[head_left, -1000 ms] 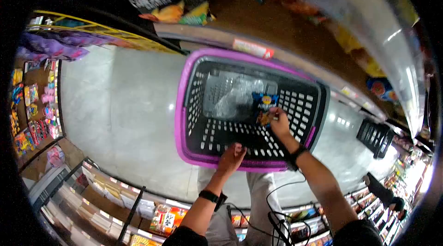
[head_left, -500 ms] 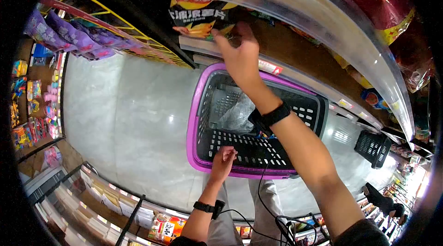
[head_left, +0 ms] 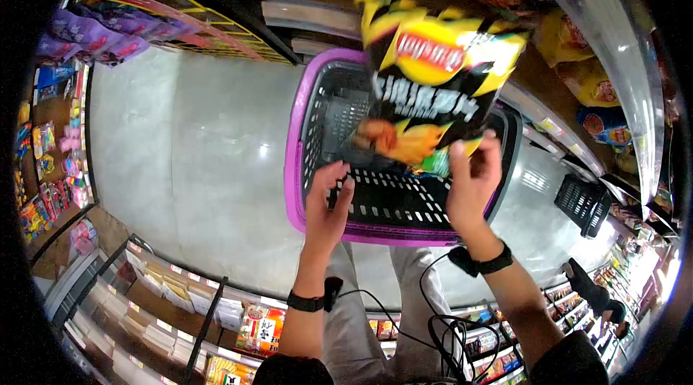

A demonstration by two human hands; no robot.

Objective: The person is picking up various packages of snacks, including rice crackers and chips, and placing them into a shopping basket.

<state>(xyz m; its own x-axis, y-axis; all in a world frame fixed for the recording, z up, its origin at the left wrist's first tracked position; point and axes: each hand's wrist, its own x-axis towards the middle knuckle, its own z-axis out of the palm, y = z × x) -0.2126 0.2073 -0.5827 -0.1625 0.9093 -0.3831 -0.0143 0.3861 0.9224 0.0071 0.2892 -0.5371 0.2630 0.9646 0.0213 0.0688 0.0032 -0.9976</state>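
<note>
Over the purple-rimmed shopping basket (head_left: 294, 168), the right hand (head_left: 471, 193) pinches a potato-chip bag (head_left: 433, 89) near its lower corner while the left hand (head_left: 326, 208), loosely open, holds nothing; light, slick and crushable, the bag probably handles best by its sealed edge.

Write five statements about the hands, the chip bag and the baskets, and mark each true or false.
1. The right hand grips the chip bag near a lower corner. True.
2. The left hand holds a second bag. False: it holds nothing, its fingers apart.
3. The large basket has a purple rim. True.
4. The chip bag lies flat on the floor. False: it is held up over the large basket.
5. A smaller-looking black basket is off to the right. True.
</note>
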